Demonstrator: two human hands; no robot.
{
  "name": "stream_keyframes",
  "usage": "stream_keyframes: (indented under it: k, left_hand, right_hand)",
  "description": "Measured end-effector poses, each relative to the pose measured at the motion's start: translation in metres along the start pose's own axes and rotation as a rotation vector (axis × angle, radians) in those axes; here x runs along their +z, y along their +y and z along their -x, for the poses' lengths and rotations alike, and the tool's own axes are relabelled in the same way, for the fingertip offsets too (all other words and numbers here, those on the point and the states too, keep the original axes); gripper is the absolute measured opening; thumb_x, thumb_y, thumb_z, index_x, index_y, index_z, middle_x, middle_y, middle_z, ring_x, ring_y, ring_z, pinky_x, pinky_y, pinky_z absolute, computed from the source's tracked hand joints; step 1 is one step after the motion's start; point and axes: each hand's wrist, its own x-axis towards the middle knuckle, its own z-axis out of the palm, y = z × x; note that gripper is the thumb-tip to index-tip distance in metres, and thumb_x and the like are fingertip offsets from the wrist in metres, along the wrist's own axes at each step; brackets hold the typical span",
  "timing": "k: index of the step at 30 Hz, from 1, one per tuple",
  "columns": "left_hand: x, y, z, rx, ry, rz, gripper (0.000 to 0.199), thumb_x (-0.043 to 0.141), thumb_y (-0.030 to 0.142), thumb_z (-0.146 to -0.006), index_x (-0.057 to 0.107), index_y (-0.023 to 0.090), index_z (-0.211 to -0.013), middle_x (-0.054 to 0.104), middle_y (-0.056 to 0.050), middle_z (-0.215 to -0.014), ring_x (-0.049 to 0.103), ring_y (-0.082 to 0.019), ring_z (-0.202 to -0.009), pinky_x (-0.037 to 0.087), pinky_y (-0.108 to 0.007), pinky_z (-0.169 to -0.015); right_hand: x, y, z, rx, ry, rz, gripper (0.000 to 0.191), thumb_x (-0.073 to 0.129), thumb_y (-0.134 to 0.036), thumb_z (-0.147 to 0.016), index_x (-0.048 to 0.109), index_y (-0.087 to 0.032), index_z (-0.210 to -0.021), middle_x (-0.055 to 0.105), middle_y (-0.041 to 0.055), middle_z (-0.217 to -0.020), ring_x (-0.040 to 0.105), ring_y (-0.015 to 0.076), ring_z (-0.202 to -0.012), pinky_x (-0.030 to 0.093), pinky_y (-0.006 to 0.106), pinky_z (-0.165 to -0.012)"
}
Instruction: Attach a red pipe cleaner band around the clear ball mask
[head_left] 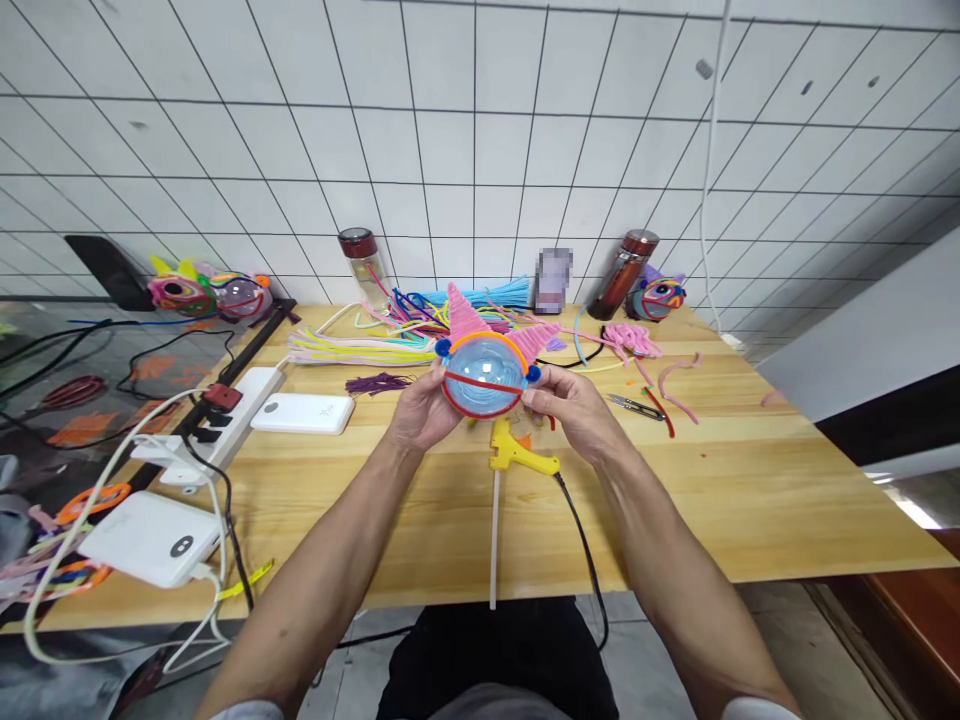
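Note:
A clear round ball [484,372] is held up above the table, rimmed in orange and red, with two pink pointed ears, a dark blue pom-pom on each side and a red strip across its front. My left hand [426,408] grips its left edge. On the other side my right hand [566,400] has thumb and fingers closed at the right edge, by the end of the red strip. Just below the ball lies a yellow glue gun [517,452] with a white glue stick pointing toward me.
Pipe cleaners [360,348] lie along the back, between two flasks [360,258] [624,275]. Small snips [636,405] rest at right. White power banks [302,412] and a power strip [244,410] are at left. Decorated balls [244,297] [657,297] stand at both sides.

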Motion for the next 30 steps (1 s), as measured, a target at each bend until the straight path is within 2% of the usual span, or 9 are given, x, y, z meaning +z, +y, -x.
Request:
stream_keyframes:
  k: [7,12,15,20,23,27,30]
  left_hand:
    - [0.004,-0.004,-0.003,-0.015,-0.055,0.069,0.030,0.085,0.023,-0.082,0.077,0.021,-0.111,0.087,-0.007,-0.112,0.080,-0.028,-0.122,0.049,-0.051,-0.130]
    - [0.006,-0.005,-0.002,-0.010,-0.065,0.089,0.043,0.086,0.021,-0.083,0.075,0.024,-0.124,0.086,-0.005,-0.118,0.080,-0.026,-0.122,0.051,-0.049,-0.128]
    - [0.008,-0.003,-0.001,-0.022,-0.079,0.079,0.047,0.088,0.021,-0.080,0.073,0.025,-0.124,0.086,-0.006,-0.119,0.079,-0.029,-0.126,0.053,-0.051,-0.125]
    - [0.010,-0.002,0.001,-0.014,-0.128,0.087,0.043,0.092,0.027,-0.073,0.072,0.024,-0.111,0.085,-0.006,-0.112,0.077,-0.033,-0.127,0.055,-0.052,-0.122]
    - [0.009,-0.005,-0.001,0.005,-0.139,0.078,0.056,0.096,0.028,-0.072,0.071,0.024,-0.122,0.084,-0.007,-0.119,0.077,-0.032,-0.128,0.056,-0.049,-0.120]
    - [0.007,-0.009,-0.002,0.023,-0.162,0.058,0.078,0.102,0.032,-0.072,0.065,0.027,-0.140,0.083,-0.005,-0.123,0.078,-0.026,-0.123,0.059,-0.039,-0.113]
    - [0.008,-0.011,-0.002,0.030,-0.174,0.038,0.089,0.107,0.032,-0.067,0.063,0.029,-0.143,0.082,-0.004,-0.123,0.080,-0.023,-0.116,0.061,-0.035,-0.107]
  right_hand:
    - [-0.003,0.001,-0.003,-0.012,0.040,0.073,0.042,0.097,-0.053,-0.070,0.070,-0.023,-0.081,0.065,-0.0030,-0.067,0.053,0.0133,-0.056,0.036,0.026,-0.049]
    - [-0.003,0.000,-0.004,-0.031,0.046,0.084,0.046,0.099,-0.058,-0.068,0.072,-0.023,-0.081,0.063,-0.0031,-0.065,0.052,0.0131,-0.056,0.037,0.026,-0.050]
    - [-0.005,-0.001,-0.004,-0.031,0.056,0.082,0.049,0.100,-0.060,-0.067,0.072,-0.023,-0.081,0.065,-0.0028,-0.067,0.051,0.0125,-0.055,0.039,0.027,-0.052]
    - [-0.006,-0.003,-0.005,-0.047,0.058,0.082,0.051,0.102,-0.060,-0.064,0.074,-0.022,-0.082,0.065,-0.0022,-0.069,0.051,0.0127,-0.058,0.041,0.028,-0.055]
    - [-0.006,-0.004,-0.005,-0.043,0.062,0.113,0.050,0.102,-0.059,-0.064,0.072,-0.022,-0.080,0.061,-0.0031,-0.065,0.049,0.0127,-0.057,0.037,0.027,-0.054]
    - [-0.007,-0.006,-0.005,-0.056,0.057,0.150,0.049,0.100,-0.059,-0.067,0.069,-0.022,-0.078,0.058,-0.0038,-0.063,0.047,0.0127,-0.057,0.037,0.027,-0.055]
    - [-0.007,-0.005,-0.006,-0.058,0.052,0.173,0.050,0.099,-0.060,-0.067,0.069,-0.022,-0.079,0.058,-0.0036,-0.063,0.046,0.0131,-0.058,0.037,0.028,-0.056]
